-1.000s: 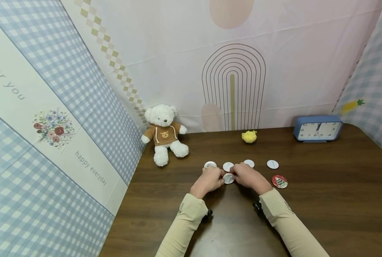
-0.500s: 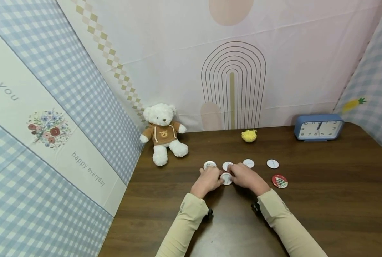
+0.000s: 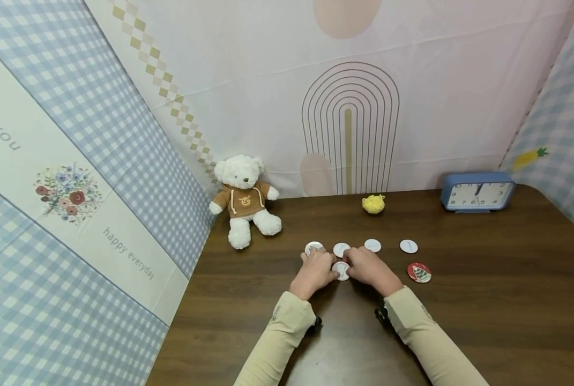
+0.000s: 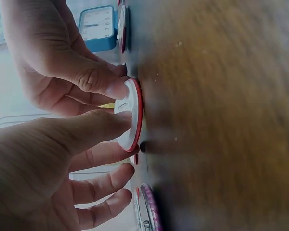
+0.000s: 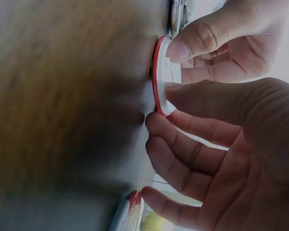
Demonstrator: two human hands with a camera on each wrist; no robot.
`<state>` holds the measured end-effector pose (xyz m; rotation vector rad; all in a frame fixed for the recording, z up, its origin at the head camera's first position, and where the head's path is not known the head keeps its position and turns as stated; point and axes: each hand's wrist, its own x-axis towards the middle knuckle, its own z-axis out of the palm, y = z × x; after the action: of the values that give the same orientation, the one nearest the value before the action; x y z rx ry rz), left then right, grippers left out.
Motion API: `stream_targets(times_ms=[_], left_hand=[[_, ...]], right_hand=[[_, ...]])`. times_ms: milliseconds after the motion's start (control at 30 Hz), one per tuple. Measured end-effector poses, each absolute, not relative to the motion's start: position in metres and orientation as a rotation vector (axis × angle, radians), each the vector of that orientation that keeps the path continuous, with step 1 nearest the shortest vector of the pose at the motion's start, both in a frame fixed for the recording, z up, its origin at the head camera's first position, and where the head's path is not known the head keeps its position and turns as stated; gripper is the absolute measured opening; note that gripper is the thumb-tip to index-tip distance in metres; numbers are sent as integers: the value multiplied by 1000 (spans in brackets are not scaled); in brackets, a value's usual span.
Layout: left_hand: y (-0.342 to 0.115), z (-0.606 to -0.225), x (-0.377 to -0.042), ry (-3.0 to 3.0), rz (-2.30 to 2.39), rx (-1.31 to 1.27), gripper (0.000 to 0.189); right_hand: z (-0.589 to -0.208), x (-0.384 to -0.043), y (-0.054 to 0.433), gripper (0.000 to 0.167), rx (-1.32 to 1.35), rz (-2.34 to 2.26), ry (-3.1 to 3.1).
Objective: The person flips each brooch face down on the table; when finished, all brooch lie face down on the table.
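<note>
A round badge, white on top with a red rim, lies between both hands just above or on the table. My left hand pinches its left edge, the thumb on the white face. From the other side my right hand pinches it too, its thumb also on top. Behind them a row of white discs holds a patterned one by the left fingers, then a plain one and another beyond the right hand. In the left wrist view, a purple-rimmed badge shows a metal back.
Farther right lie a white disc and a red badge with a green tree. Along the back stand a white teddy bear, a yellow fluffy ball and a blue clock on the brown table.
Both hands have kept their grip on the badge. It has shifted very slightly toward the person, and its white face shows a little more fully than one second ago.
</note>
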<state>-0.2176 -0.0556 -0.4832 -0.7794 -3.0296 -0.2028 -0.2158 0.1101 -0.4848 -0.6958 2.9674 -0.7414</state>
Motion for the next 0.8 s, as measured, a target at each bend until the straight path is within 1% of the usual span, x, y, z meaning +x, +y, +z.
stream_targets(times_ms=[167, 400, 600, 800], left_hand=[[-51, -481, -219, -3014, -209, -797, 17], [-48, -478, -218, -3033, -202, -803, 10], [-48, -476, -216, -3041, -165, -787, 12], [-44, -478, -216, -3037, -148, -812, 16]], right_hand=[[-483, -217, 112, 12, -650, -698, 2992], [-481, -217, 114, 12, -636, -675, 2980], [-483, -219, 117, 7, -663, -679, 2979], [-483, -218, 125, 6, -717, -687, 2952]])
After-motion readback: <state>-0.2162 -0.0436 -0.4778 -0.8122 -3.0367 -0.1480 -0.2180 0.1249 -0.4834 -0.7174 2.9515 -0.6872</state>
